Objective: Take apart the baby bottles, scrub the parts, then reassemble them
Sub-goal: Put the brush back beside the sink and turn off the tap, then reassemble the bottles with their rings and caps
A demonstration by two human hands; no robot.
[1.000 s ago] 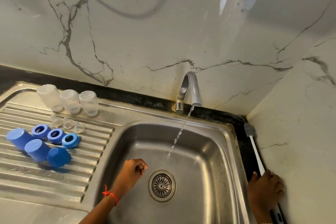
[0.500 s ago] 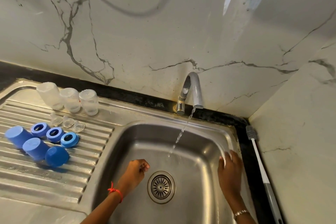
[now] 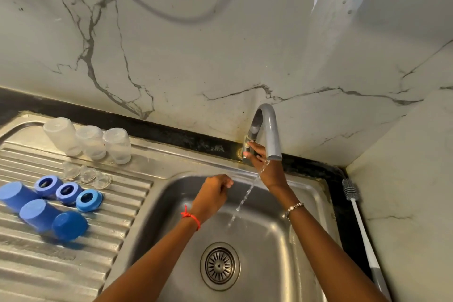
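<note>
Head view, from above the sink:

- Stainless steel sink basin (image 3: 306, 203), with a round slotted drain (image 3: 220, 266) in its floor and a ribbed steel draining board (image 3: 73, 265) joined on its left.
- Grey curved tap (image 3: 268, 130) at the back rim, a thin stream of water (image 3: 245, 198) falling from its spout into the basin.
- Right hand (image 3: 263, 163), bracelet at the wrist, reaching up to the base of the tap; fingers curled round the chrome tap handle behind the spout.
- Left hand (image 3: 213, 191), red thread at the wrist, over the back of the basin just left of the stream; fingers loosely curled, holding nothing I can see.
- Three clear plastic bottle bodies (image 3: 90, 140), standing mouth down in a row at the far edge of the draining board, close together.
- Three clear silicone teats (image 3: 85, 174), small and hard to make out, in a row just in front of the bottle bodies.
- Three blue screw rings (image 3: 67, 191), in a row in front of the teats, openings facing up; the rightmost ring is a lighter blue.
- Three blue dome caps (image 3: 39, 213), nearest the viewer on the ribs, lying close beside one another.
- White-handled bottle brush with grey bristle head (image 3: 358, 218), lying on the black counter strip right of the sink, bristles toward the wall corner, well apart from both hands.
- White marble-pattern wall (image 3: 220, 44) with grey veins behind and to the right.
</note>
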